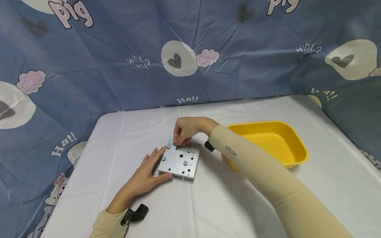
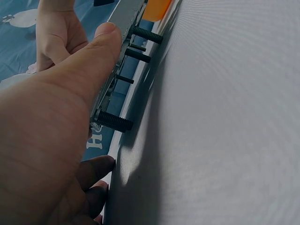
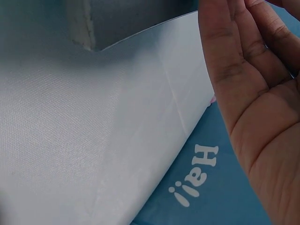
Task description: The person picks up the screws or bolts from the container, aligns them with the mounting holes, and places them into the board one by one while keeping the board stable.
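A square silver metal plate (image 1: pixel 177 161) with holes and several socket-head bolts stands on the white tabletop. Threaded bolts (image 2: pixel 115 121) stick out of its underside in the left wrist view. My left hand (image 1: pixel 146 175) spreads along the plate's left side, fingers nearly straight, its thumb against the front edge. Over the plate's far edge, my right hand (image 1: pixel 185 130) pinches a thin dark piece (image 1: pixel 177 148) with its fingertips pointing down; its kind I cannot tell, as the fingers cover most of it. In the right wrist view, the right hand's fingers (image 3: pixel 225 61) reach past the plate's blurred edge (image 3: pixel 136 23).
A yellow plastic tub (image 1: pixel 268 142) stands right of the plate, partly behind my right forearm. White cloth (image 1: pixel 226 205) covers the table. A blue printed curtain (image 1: pixel 134 43) hangs along the back. Black wrist straps (image 1: pixel 135 215) sit at both wrists.
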Available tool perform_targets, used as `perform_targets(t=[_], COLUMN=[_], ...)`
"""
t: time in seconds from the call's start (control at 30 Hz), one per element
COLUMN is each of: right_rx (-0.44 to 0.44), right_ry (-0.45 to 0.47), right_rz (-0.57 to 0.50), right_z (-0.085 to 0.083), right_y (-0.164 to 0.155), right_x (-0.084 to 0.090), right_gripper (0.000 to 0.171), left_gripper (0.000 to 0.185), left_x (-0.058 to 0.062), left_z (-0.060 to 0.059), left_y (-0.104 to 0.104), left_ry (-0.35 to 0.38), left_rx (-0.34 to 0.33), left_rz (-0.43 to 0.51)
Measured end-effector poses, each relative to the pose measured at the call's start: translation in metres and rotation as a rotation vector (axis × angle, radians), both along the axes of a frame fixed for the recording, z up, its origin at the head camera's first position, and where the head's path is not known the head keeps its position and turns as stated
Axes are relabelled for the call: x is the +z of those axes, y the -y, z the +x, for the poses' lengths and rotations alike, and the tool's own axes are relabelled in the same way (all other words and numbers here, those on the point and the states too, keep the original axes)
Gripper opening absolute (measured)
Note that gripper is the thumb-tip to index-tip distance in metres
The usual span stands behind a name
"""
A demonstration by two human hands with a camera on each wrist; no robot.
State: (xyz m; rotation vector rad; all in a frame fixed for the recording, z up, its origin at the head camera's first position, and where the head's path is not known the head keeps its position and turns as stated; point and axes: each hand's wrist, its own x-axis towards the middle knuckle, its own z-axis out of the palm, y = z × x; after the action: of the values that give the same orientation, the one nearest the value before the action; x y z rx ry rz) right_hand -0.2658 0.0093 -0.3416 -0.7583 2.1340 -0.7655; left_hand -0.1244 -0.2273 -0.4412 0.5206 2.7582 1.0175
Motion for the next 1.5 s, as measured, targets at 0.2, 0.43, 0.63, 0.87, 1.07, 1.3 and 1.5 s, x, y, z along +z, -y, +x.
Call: perform_targets(t=[0.2,0.43,0.63,0.87,1.07,1.3,1.5], right_rx=[0.006,0.020,0.017,0.013,0.015,0.017,0.016], right_ry=[0.015,0.021,0.036,0.054,0.057,0.055,0.058], right_rz=[0.000,0.000,-0.001,-0.011,-0.014,-0.010,-0.015], right_z=[0.0007,0.0010,0.0008,0.0008,0.0019,0.0025,0.0016], right_y=[0.0007,0.0007,0.0003,0.0004,0.0014,0.0010,0.0001], right_x=[0.0020,0.0040,0.0045,0.0031,0.0034,0.0045,0.0046], right_gripper=[0.008,0.011,0.011,0.009,0.008,0.009,0.010], left_gripper=[0.102,0.102,0.102,0.102,0.101,0.101,0.102], left_x=[0.0009,0.0007,0.0002,0.0009,0.0010,0.0008,0.0011], left_z=[0.0009,0.0003,0.0003,0.0007,0.0007,0.0008,0.0009], left_y=[-0.0005,-0.0004,0.0001,-0.0003,-0.0001,0.0001,-0.0001], left_ry=[0.002,-0.001,-0.003,0.000,0.001,-0.007,-0.008], left_rx=[-0.001,-0.001,-0.002,0.000,-0.001,-0.005,-0.005], left_rz=[0.005,0.004,0.008,0.008,0.009,0.009,0.008])
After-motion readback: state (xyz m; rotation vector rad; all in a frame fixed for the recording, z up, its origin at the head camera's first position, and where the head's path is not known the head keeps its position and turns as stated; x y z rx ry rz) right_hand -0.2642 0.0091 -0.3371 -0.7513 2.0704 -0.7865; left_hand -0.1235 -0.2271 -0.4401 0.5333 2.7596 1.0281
